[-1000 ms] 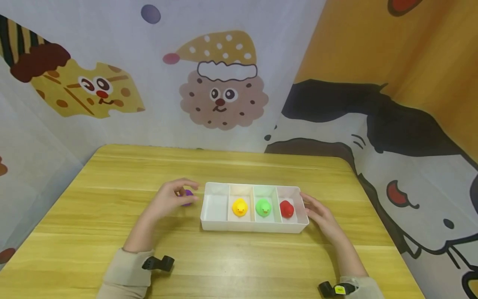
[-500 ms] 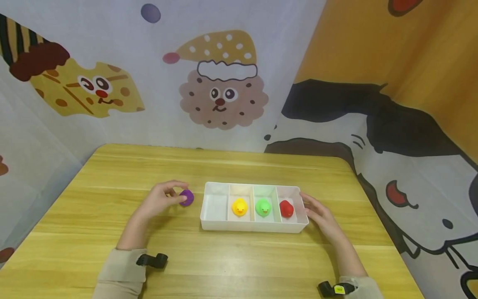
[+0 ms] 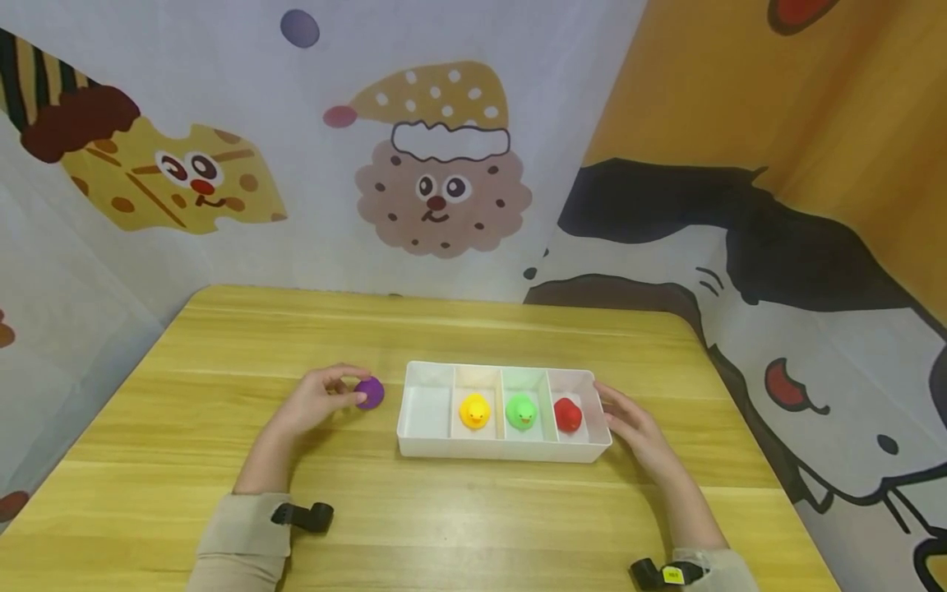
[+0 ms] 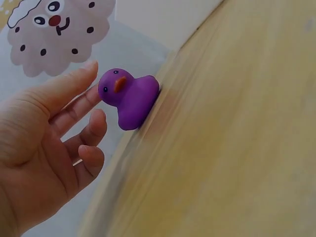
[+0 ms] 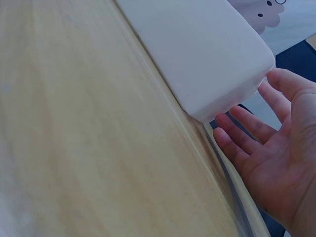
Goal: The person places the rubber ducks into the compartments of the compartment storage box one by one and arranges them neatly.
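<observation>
A purple rubber duck [image 4: 136, 98] stands on the wooden table, left of a white divided box [image 3: 503, 448]. My left hand [image 3: 314, 401] is beside it, fingers loosely bent, with thumb and fingertips right at the duck's head [image 4: 112, 86] and not closed round it. At the box's right end my right hand [image 3: 642, 436] has its fingertips [image 5: 237, 111] against the end wall, fingers relaxed. Inside the box sit a yellow duck [image 3: 475, 411], a green duck [image 3: 522, 412] and a red duck [image 3: 568, 414], each in its own compartment; the leftmost compartment [image 3: 429, 407] holds nothing.
Both hands work over a light wooden table [image 3: 459, 518] with rounded far corners. Behind it hangs a cartoon-printed curtain [image 3: 444, 279], close to the table's back edge. A small black camera is strapped to each wrist.
My left hand has drawn back a little to the left, uncovering more of the purple duck, which stays on the table. My right hand and the box keep their places.
</observation>
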